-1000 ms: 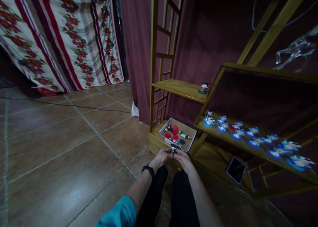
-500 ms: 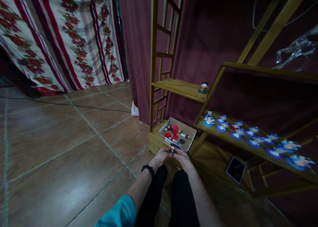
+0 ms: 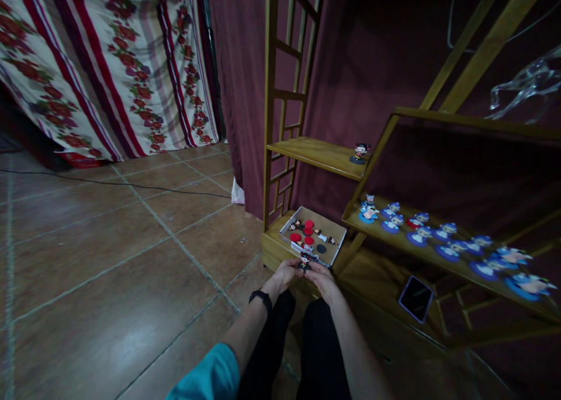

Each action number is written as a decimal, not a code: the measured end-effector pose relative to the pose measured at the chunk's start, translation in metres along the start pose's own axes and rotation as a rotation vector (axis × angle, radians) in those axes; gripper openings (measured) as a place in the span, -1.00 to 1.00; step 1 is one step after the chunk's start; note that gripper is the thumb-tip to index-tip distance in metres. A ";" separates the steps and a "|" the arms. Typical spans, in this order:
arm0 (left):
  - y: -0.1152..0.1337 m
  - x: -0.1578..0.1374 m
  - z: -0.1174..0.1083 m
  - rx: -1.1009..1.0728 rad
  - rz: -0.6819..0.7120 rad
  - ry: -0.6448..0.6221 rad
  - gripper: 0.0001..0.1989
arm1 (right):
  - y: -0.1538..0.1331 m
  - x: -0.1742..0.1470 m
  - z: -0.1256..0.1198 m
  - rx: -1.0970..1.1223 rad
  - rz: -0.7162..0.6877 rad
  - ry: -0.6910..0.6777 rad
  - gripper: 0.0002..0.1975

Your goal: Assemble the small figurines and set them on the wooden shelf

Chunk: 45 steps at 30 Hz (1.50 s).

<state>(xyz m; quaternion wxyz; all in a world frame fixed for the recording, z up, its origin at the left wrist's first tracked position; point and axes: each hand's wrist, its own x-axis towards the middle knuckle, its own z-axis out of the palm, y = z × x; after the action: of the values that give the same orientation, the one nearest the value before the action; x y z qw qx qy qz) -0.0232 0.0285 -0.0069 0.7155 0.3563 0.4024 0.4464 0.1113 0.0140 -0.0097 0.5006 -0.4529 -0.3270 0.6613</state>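
Observation:
Between my two hands is a small dark-haired figurine (image 3: 304, 261) on a dark base, held upright just in front of the box. My left hand (image 3: 287, 273) grips it from the left with closed fingers. From the right, my right hand (image 3: 322, 278) closes on the same figurine. Just beyond my fingers, an open cardboard box (image 3: 337, 232) sits on the low shelf. Inside lie several small figurines, red round discs (image 3: 308, 232) and a dark disc (image 3: 321, 249). A similar figurine (image 3: 360, 152) stands on the shelf above.
To the right, a slanting shelf (image 3: 379, 228) carries several blue-and-white figurines (image 3: 419, 235) on round bases. A phone or tablet (image 3: 416, 299) lies on the lower board. A clear horse-like ornament (image 3: 526, 84) stands higher up. A black cable (image 3: 175, 189) crosses the tiled floor.
Almost nothing differs. Both hands stay on the figurine in front of the box, with only a very slight shift of the view.

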 end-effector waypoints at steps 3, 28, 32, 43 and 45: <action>-0.001 0.000 0.000 0.008 0.014 0.013 -0.66 | -0.003 -0.002 0.002 -0.001 0.005 -0.025 -0.63; 0.001 -0.003 0.002 0.044 0.024 0.048 -0.61 | -0.008 -0.006 0.000 -0.004 0.003 -0.060 -0.66; -0.002 0.001 -0.001 0.068 0.021 0.077 -0.57 | -0.012 -0.009 0.003 -0.011 -0.003 -0.113 -0.65; -0.002 0.002 -0.003 0.102 0.042 0.085 -0.51 | -0.010 -0.007 0.005 -0.020 0.006 -0.070 -0.62; -0.002 0.002 -0.002 0.109 0.048 0.082 -0.53 | -0.009 -0.006 0.004 -0.014 0.011 -0.069 -0.62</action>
<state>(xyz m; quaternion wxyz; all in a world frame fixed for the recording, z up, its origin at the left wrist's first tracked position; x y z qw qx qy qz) -0.0236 0.0301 -0.0102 0.6671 0.3858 0.4463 0.4549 0.1115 0.0111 0.0013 0.4822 -0.4351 -0.3462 0.6770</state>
